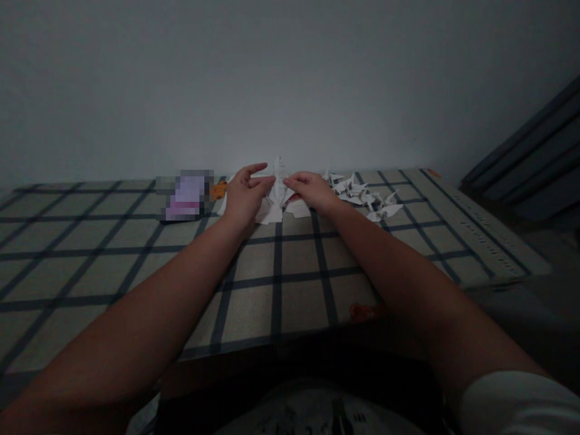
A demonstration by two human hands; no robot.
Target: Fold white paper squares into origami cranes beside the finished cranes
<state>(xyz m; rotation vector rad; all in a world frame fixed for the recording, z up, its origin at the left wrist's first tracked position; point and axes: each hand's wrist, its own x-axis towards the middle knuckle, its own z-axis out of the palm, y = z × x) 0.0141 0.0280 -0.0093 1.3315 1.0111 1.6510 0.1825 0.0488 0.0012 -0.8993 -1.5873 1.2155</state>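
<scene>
A half-folded white paper figure (277,192) stands upright on the checked surface (281,284), near the wall. My left hand (244,193) pinches its left side with thumb and fingers. On its right side, my right hand (310,188) holds it with the fingers curled in. Both arms stretch far forward. More white paper lies flat under the figure.
A heap of several folded white paper cranes (365,196) lies just right of my hands. A blurred pink and white pack (185,196) sits to the left, with something orange (220,190) beside it. A dark slanted panel (530,163) leans at the far right.
</scene>
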